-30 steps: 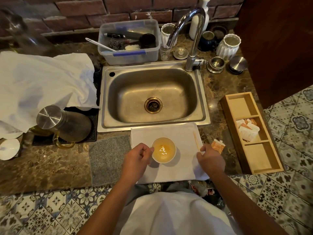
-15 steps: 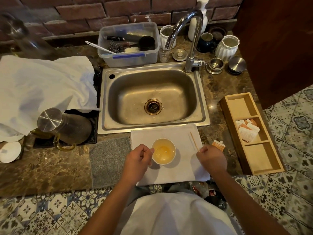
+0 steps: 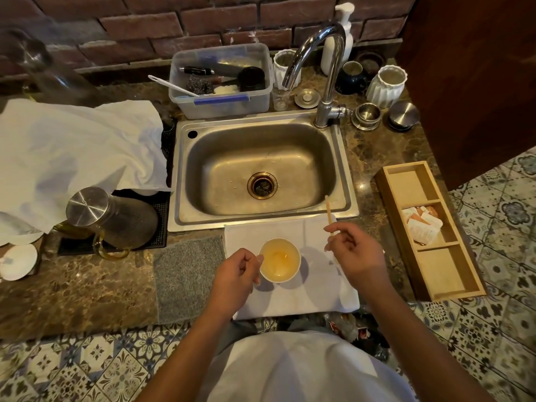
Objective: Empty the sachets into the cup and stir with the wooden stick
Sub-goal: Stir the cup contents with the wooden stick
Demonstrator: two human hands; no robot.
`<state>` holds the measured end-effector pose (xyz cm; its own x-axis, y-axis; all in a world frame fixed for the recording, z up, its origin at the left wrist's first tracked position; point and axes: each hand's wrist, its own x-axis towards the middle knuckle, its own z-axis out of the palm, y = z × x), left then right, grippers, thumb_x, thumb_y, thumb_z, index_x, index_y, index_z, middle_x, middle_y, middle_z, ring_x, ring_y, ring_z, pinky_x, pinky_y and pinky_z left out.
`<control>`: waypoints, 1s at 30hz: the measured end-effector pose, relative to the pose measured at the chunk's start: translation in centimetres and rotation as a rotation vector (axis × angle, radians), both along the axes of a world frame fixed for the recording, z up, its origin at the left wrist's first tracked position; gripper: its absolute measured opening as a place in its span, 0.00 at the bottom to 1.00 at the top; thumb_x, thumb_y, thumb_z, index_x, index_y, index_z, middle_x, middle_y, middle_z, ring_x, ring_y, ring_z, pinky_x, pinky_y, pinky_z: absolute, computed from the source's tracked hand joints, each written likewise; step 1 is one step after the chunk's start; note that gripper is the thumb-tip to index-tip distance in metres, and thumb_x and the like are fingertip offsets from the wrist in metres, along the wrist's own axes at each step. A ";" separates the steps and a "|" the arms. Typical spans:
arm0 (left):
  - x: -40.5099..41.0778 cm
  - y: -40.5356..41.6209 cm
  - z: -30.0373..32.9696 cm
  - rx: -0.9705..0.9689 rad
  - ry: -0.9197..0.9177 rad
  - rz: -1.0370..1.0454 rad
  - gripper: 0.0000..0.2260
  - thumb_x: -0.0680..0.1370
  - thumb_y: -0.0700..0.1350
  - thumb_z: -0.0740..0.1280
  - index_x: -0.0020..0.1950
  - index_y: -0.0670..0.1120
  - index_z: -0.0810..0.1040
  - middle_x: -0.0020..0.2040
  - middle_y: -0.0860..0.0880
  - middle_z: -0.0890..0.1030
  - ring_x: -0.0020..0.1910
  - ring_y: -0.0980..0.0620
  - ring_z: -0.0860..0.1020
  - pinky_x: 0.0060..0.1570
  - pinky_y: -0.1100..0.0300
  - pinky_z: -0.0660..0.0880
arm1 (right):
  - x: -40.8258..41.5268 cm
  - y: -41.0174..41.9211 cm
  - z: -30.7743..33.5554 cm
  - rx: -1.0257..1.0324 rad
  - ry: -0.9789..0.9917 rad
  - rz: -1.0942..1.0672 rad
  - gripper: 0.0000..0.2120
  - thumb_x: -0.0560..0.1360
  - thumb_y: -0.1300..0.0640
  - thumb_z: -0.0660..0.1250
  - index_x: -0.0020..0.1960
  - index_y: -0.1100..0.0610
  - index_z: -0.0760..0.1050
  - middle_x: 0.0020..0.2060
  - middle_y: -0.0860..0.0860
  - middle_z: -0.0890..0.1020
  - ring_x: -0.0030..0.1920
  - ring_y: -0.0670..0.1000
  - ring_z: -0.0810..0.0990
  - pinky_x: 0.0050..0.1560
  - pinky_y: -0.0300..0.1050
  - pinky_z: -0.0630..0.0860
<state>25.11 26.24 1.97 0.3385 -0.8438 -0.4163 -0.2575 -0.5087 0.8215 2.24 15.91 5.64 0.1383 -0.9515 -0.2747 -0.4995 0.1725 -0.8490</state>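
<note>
A white paper cup (image 3: 279, 260) with amber liquid stands on a white cloth (image 3: 293, 297) at the counter's front edge. My left hand (image 3: 236, 275) grips the cup's left side. My right hand (image 3: 355, 252) is raised to the right of the cup and pinches a thin wooden stick (image 3: 329, 211), whose free end points away over the sink's front rim. Several sachets (image 3: 422, 226) lie in the middle compartment of a wooden tray (image 3: 441, 274) on the right.
A steel sink (image 3: 261, 172) with a tap (image 3: 324, 82) lies behind the cloth. A grey mat (image 3: 187, 274) sits left of the cloth, a glass jug with a steel lid (image 3: 110, 219) further left. A plastic tub (image 3: 223, 82) and jars line the brick wall.
My right hand has picked the wooden stick up off the cloth and lifted it. The torn sachet beside that hand is now hidden. My left hand stays on the cup.
</note>
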 end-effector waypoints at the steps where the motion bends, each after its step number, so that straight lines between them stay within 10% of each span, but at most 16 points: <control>1: 0.0 0.0 0.0 -0.001 0.001 0.001 0.12 0.82 0.50 0.67 0.41 0.44 0.77 0.31 0.44 0.82 0.27 0.52 0.76 0.29 0.61 0.72 | 0.1 0.0 0.4 0.006 -0.007 -0.002 0.11 0.80 0.61 0.64 0.54 0.48 0.81 0.39 0.47 0.85 0.41 0.39 0.82 0.43 0.45 0.79; 10: 0.0 0.1 -0.6 -0.010 0.021 0.019 0.12 0.81 0.49 0.67 0.41 0.44 0.77 0.31 0.44 0.82 0.27 0.51 0.76 0.28 0.58 0.73 | 1.0 0.2 3.6 0.033 -0.150 0.050 0.18 0.78 0.62 0.70 0.66 0.50 0.78 0.49 0.47 0.84 0.51 0.47 0.83 0.53 0.47 0.82; 22: 0.1 0.0 -0.6 -0.035 0.057 0.016 0.12 0.82 0.47 0.67 0.42 0.41 0.77 0.31 0.43 0.81 0.27 0.52 0.76 0.29 0.59 0.74 | 2.3 1.3 6.4 -0.102 -0.333 0.107 0.15 0.83 0.54 0.59 0.60 0.55 0.83 0.36 0.53 0.85 0.31 0.43 0.78 0.37 0.32 0.73; 30: 0.0 0.0 -0.5 -0.031 0.074 0.021 0.13 0.82 0.47 0.67 0.43 0.39 0.77 0.30 0.47 0.81 0.27 0.51 0.76 0.30 0.60 0.74 | 2.2 1.7 5.7 -0.074 -0.308 0.076 0.05 0.77 0.58 0.71 0.49 0.59 0.85 0.32 0.45 0.84 0.28 0.46 0.78 0.32 0.38 0.76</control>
